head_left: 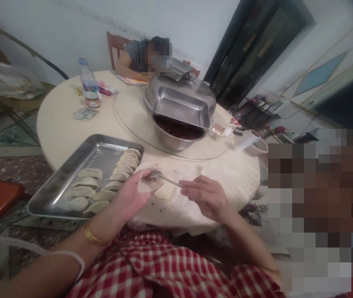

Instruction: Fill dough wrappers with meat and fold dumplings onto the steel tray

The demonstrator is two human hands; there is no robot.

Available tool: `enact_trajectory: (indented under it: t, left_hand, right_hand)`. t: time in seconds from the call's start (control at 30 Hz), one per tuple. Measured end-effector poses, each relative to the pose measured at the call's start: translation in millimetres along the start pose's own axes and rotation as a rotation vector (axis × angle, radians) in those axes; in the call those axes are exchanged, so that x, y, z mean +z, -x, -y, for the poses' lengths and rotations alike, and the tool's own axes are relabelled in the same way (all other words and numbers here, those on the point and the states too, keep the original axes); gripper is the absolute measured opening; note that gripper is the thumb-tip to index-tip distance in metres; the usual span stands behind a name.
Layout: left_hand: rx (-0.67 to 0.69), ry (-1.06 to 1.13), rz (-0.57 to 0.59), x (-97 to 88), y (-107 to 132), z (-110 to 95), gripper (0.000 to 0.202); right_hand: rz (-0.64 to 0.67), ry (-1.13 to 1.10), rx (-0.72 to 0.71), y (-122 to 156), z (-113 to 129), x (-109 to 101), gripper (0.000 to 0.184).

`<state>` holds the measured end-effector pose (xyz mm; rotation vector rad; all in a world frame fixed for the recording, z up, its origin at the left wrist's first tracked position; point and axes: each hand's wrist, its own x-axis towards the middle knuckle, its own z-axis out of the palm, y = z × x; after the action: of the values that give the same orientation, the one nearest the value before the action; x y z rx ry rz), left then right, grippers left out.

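Note:
My left hand (128,196) cups a thin round dumpling wrapper (146,187) in its palm, fingers curled up around it. My right hand (206,196) grips the handle of a metal spoon (172,181), whose bowl lies over the wrapper with a little dark filling near it. Pale wrappers (165,191) lie on the table just beyond my hands. Left of them, a metal tray (60,178) carries several folded dumplings (89,182) in rows. A steel bowl (176,144) of dark filling (175,129) stands farther back.
On the glass turntable (127,132), an empty metal tray (182,107) rests partly over the bowl, before a large lidded pan (154,89). A bottle (88,78) and a jar (92,100) stand back left. One person (133,58) sits opposite; a blurred-out person (325,207) is at right.

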<state>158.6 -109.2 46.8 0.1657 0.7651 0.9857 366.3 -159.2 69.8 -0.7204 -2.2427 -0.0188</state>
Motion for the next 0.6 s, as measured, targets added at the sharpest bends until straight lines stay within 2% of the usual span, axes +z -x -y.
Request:
enact_trajectory:
  t: [0.07, 0.2, 0.3, 0.47, 0.6]
  left_hand:
    - [-0.001, 0.012, -0.028, 1.4, -0.6, 0.0, 0.022]
    - [-0.021, 0.013, -0.065, 5.4, -1.5, -0.9, 0.024]
    - [0.001, 0.001, -0.052, 6.1, -2.2, 0.8, 0.022]
    - [0.081, -0.055, 0.026, 4.0, -1.3, 3.8, 0.021]
    - [0.102, -0.078, 0.01, -0.7, -4.3, 3.2, 0.016]
  right_hand:
    - [-0.049, -0.019, 0.106, -0.4, 0.7, 1.5, 0.024]
    - [-0.218, -0.171, 0.499, -0.9, -1.1, 9.6, 0.019]
    - [-0.337, -0.346, 0.667, -2.3, -3.5, 19.3, 0.018]
    - [-0.411, -0.46, 0.735, -7.1, -2.4, 31.3, 0.016]
    - [-0.338, -0.37, 0.652, -7.4, 5.3, 35.3, 0.018]
